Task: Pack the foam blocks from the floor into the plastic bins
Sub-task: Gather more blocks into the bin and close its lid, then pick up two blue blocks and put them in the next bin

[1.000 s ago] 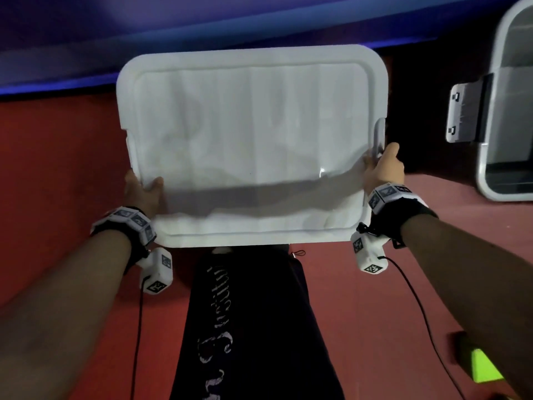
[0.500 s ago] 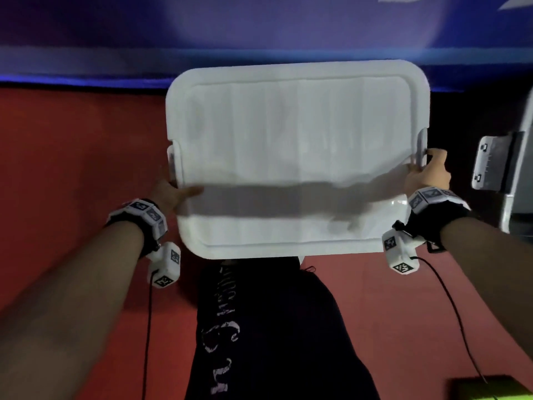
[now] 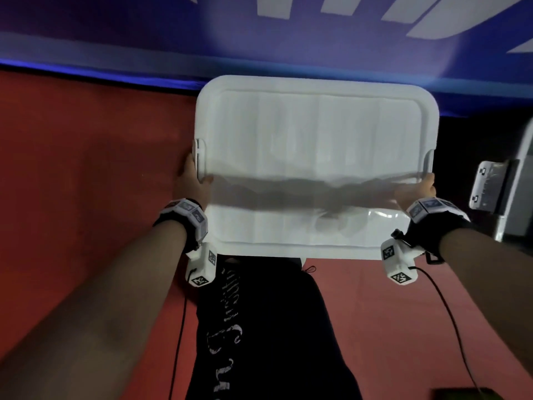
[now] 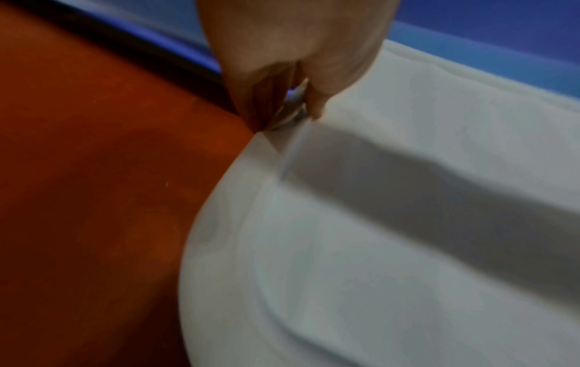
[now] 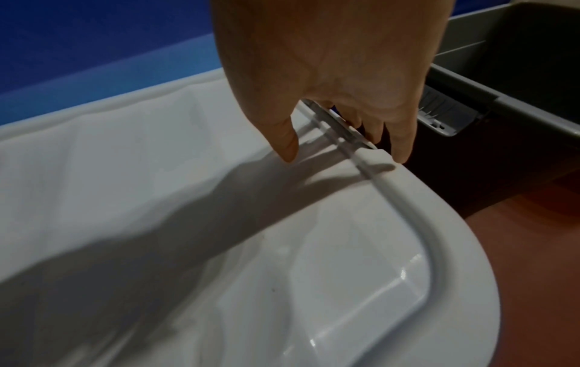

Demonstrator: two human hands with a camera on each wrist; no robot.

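Note:
A white plastic bin lid (image 3: 317, 134) is held flat in front of me, above the red floor. My left hand (image 3: 191, 180) grips its left edge beside the side latch, thumb on top (image 4: 313, 99) and fingers underneath. My right hand (image 3: 418, 192) grips the right edge at the other latch; the thumb (image 5: 287, 146) lies on the lid's top (image 5: 157, 173) and the fingers curl over the rim. A dark green foam block (image 3: 461, 395) shows at the bottom right, on the floor. What lies under the lid is hidden.
A grey plastic bin (image 3: 519, 183) with a clip latch (image 3: 490, 183) stands at the right, its open inside (image 5: 518, 62) close to my right hand. A blue wall (image 3: 259, 39) runs along the far side. My dark-clothed legs (image 3: 274, 327) are below the lid.
The lid has moved right and nearer the blue wall and the grey bin. My left hand has shifted from the near corner up to the side latch.

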